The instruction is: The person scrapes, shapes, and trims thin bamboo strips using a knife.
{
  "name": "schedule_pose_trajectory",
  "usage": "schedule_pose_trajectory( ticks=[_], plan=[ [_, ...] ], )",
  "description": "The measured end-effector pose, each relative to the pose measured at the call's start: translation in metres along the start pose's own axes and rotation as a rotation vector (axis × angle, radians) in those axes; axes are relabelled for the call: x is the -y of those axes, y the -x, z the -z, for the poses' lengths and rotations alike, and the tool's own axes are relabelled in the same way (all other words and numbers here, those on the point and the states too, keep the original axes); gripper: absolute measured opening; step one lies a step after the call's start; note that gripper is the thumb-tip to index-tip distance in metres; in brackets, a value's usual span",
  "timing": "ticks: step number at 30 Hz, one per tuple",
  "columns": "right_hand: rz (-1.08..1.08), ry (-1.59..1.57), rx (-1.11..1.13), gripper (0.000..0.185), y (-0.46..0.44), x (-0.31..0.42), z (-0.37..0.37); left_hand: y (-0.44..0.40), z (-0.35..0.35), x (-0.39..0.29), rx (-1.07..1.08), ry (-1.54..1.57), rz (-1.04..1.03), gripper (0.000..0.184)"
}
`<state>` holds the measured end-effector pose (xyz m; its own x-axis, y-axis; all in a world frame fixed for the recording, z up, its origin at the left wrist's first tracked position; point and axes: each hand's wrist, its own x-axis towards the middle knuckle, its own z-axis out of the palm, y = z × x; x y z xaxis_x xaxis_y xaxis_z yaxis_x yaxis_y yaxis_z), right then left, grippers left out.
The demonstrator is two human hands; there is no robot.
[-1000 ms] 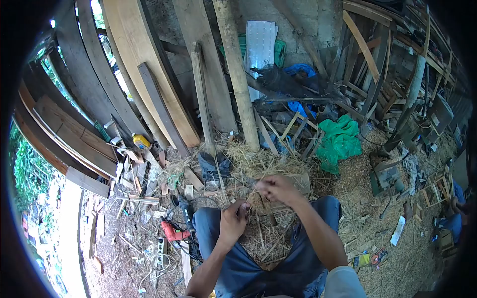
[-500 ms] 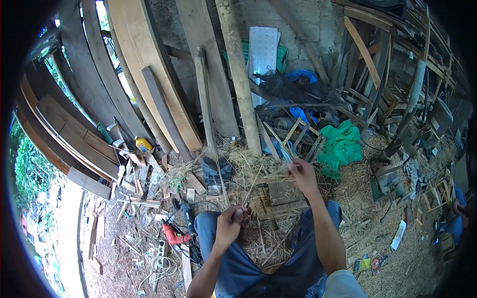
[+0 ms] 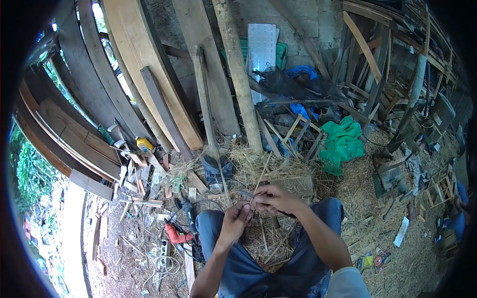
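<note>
My left hand (image 3: 235, 223) is closed, pinching a thin pale strip of wood or bamboo (image 3: 262, 174) that slants up and away above my lap. Close against it, my right hand (image 3: 280, 199) grips a knife (image 3: 245, 193). Its blade points left over the left fingertips and lies across the strip, though exact contact is hard to make out. The dark end of the knife's handle shows below the right palm. Both hands are between my knees, above shavings on the ground.
To the left lie a red power drill (image 3: 176, 233), an angle grinder (image 3: 189, 212) and a power strip (image 3: 164, 251) with cords. Long boards (image 3: 144, 64) lean at the back, near a yellow bottle (image 3: 144, 144). A green plastic sheet (image 3: 341, 144) lies right of a wooden pole (image 3: 238, 79).
My right hand has come left and down with the knife, from apart to right beside my left hand. The blade has swung from pointing up to pointing left. My left hand has shifted slightly.
</note>
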<state>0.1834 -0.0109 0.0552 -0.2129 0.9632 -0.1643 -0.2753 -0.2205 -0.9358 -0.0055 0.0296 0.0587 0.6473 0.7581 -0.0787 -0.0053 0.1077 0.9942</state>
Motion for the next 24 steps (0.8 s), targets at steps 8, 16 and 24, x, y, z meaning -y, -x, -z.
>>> schedule_pose_trajectory(
  ticks=[8, 16, 24],
  plan=[
    [-0.036, 0.132, -0.219, 0.017, 0.005, 0.011, 0.023, 0.013, 0.003, 0.008, 0.030, 0.030, 0.094, 0.016],
    [0.064, 0.068, -0.515, 0.022, 0.016, 0.008, 0.050, 0.022, 0.019, 0.013, 0.057, 0.165, 0.252, 0.017],
    [-0.012, -0.034, -0.187, 0.024, -0.004, -0.004, 0.003, 0.008, 0.005, 0.017, 0.039, 0.082, 0.095, 0.019]
  ],
)
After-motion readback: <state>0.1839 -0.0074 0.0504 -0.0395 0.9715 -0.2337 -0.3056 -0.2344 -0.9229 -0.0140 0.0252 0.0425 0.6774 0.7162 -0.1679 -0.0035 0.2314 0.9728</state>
